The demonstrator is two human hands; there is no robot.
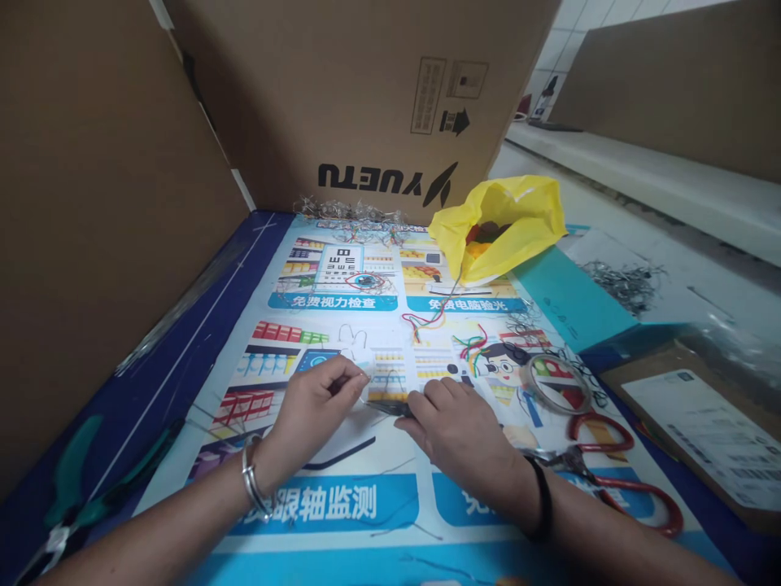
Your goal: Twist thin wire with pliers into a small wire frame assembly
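My left hand (317, 399) pinches what looks like a thin wire between thumb and forefinger, above the printed sheet (390, 456). My right hand (451, 423) is closed round dark needle-nose pliers (389, 407). Their tapered jaws point left toward my left fingertips; the handles are hidden in my palm. Beyond my hands lies a bent piece of wire (352, 335). Red, green and yellow threads (473, 348) rest past my right hand. Loose wire pieces (406, 533) are scattered nearer to me.
Red-handled scissors (610, 443) and a roll of tape (556, 384) lie at right. Green-handled pliers (76, 480) are at far left. A yellow bag (525, 236) stands open behind. Cardboard (366, 89) walls the back, with tangled wire pieces (351, 213) along it.
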